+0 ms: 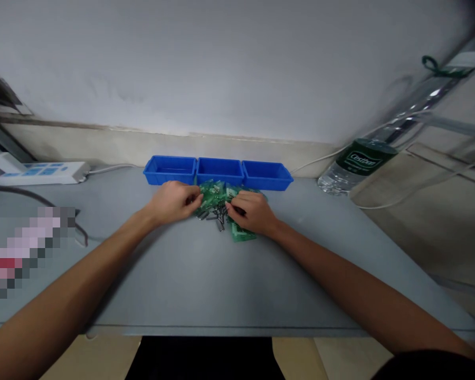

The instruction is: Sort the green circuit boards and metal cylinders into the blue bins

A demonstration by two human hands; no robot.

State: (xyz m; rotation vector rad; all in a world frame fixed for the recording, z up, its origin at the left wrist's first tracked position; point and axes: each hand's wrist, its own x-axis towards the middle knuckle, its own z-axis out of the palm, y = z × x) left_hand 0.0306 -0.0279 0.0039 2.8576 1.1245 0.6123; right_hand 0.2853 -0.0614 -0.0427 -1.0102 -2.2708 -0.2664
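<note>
A pile of small flat green pieces (212, 194), like thin packets or boards, lies on the grey table in front of the blue bins. Among them, toward me, are several small dark metal parts (220, 217). My left hand (174, 201) is at the pile's left edge, its fingers curled and thumb and forefinger closed against the green pieces. From the right, my right hand (252, 212) rests over the pile, fingers bent and tips together beside the metal parts. Whatever either hand's fingertips pinch is too small to make out.
Three blue bins (219, 170) stand in a row by the wall. A clear bottle (356, 164) with a green label is at the right, near a metal pole. On the left are a white power strip (51, 173), cables and a blurred-out pinkish object (24, 248).
</note>
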